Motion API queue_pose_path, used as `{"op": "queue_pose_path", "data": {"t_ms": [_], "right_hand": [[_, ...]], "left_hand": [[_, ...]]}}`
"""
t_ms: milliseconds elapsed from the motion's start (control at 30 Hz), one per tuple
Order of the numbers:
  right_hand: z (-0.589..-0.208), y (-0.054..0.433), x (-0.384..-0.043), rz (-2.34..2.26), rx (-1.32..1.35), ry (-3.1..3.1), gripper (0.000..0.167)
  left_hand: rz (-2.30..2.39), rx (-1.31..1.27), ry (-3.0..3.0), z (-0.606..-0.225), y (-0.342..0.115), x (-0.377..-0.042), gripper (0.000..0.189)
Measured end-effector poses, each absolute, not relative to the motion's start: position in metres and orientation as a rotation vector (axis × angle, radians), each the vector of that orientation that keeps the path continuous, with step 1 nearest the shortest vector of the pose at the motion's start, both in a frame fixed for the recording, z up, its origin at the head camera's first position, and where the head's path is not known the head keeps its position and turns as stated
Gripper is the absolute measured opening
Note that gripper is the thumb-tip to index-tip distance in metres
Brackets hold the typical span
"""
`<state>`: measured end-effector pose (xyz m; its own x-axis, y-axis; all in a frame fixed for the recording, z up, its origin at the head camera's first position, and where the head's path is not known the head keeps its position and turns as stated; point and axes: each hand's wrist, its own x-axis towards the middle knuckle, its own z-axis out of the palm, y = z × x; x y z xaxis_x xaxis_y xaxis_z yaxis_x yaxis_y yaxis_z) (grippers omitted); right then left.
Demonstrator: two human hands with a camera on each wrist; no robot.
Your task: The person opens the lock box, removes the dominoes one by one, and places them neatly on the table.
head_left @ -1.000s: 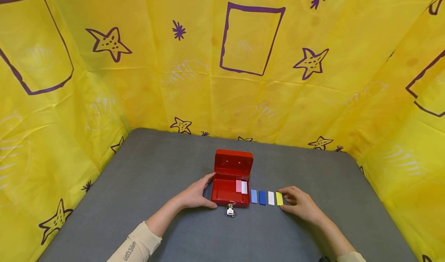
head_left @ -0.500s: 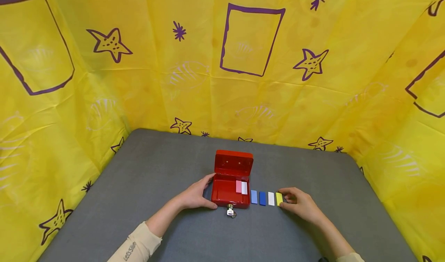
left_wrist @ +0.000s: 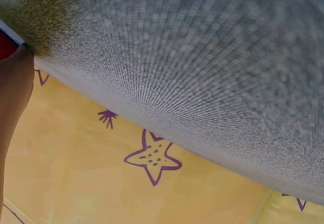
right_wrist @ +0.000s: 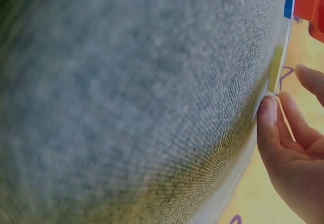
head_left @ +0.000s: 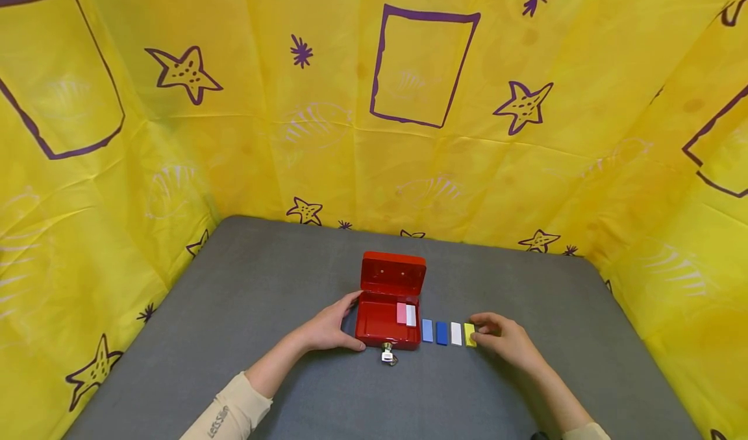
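Observation:
The red cash box (head_left: 380, 320) stands on the table with its lid (head_left: 393, 274) raised. My left hand (head_left: 330, 326) holds its left side, thumb at the front corner and fingers at the back corner. Inside, at the right, lie a pink block (head_left: 401, 313) and a white block (head_left: 411, 315). A light blue block (head_left: 428, 330), a dark blue block (head_left: 441, 333), a second white block (head_left: 456, 333) and a yellow block (head_left: 470, 335) form a row to the box's right. My right hand (head_left: 508, 342) is beside the yellow block, fingertips right at its edge, not pinching it.
A key (head_left: 387, 354) sticks out of the lock at the box front. The grey table (head_left: 269, 265) is bordered by yellow cloth walls (head_left: 327, 167) at the back and both sides.
My right thumb has shifted from the yellow block's near end up along its right side, and the pinch has loosened. My left hand and the box have stayed in place.

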<state>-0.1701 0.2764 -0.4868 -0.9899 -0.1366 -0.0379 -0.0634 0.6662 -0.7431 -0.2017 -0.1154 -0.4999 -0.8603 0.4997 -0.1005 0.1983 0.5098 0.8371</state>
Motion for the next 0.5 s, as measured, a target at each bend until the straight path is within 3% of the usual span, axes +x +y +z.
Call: {"op": "queue_pose_path", "data": {"t_ms": [500], "right_hand": [[-0.4830, 0.2722, -0.1714, -1.414, -0.061, 2.663, 0.038]], "left_hand": [[1.286, 0.578, 2.412, -0.4978, -0.1172, -0.2007, 0.101]]}}
